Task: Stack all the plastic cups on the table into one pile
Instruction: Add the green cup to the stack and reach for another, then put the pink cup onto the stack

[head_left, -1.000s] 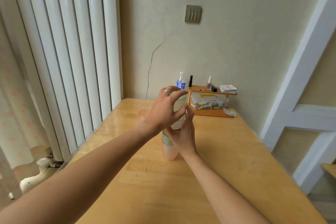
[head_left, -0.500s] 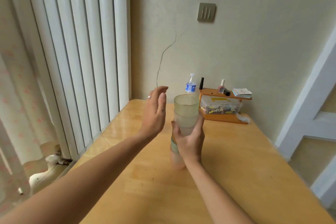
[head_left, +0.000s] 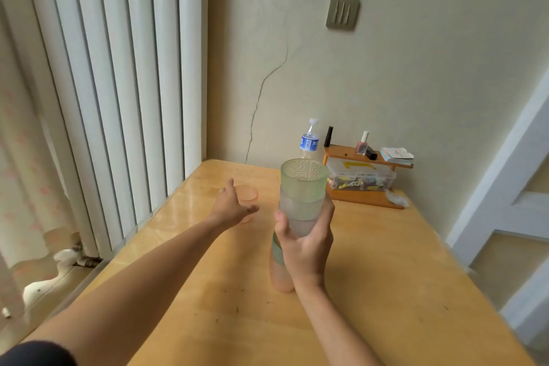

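I see right hand (head_left: pixel 306 249) gripping cup stack (head_left: pixel 298 217) on desk (head_left: pixel 386 261) | left hand (head_left: pixel 233 206) spread, empty, at pink cup (head_left: pixel 248 194)

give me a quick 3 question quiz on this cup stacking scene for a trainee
1. True or false: the right hand holds the stack of cups.
2. Which colour is the top cup? A) green B) blue C) red
3. Fill in: the left hand is open, reaching for the loose ____ cup on the table.

Key: 1 true; 2 A; 3 pink
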